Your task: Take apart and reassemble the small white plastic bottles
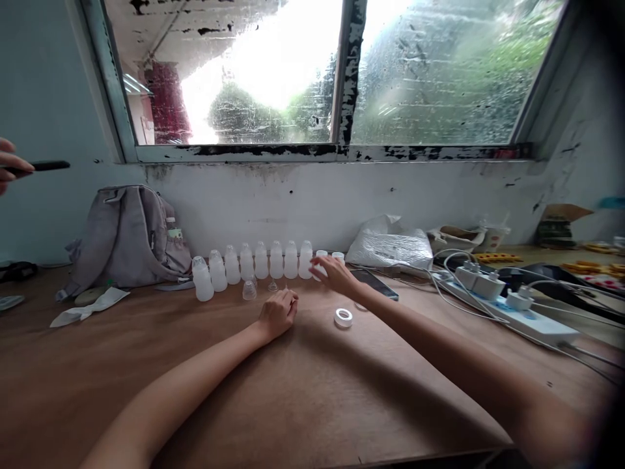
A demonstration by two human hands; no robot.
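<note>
A row of several translucent white plastic bottles [254,262] stands on the brown table [293,391] below the window. My right hand [336,273] reaches to the row's right end and touches an uncapped bottle [321,256], fingers curled about it. My left hand [277,312] rests on the table in a loose fist near two small clear caps [249,290]; what it holds, if anything, is hidden. A white ring-shaped lid [343,317] lies between my forearms.
A grey backpack [129,234] leans on the wall at left, with a crumpled cloth [90,306] before it. A phone [375,284], a plastic bag [390,246] and a power strip with chargers [502,306] lie right. Another person's hand holds a dark pen [41,167] at far left.
</note>
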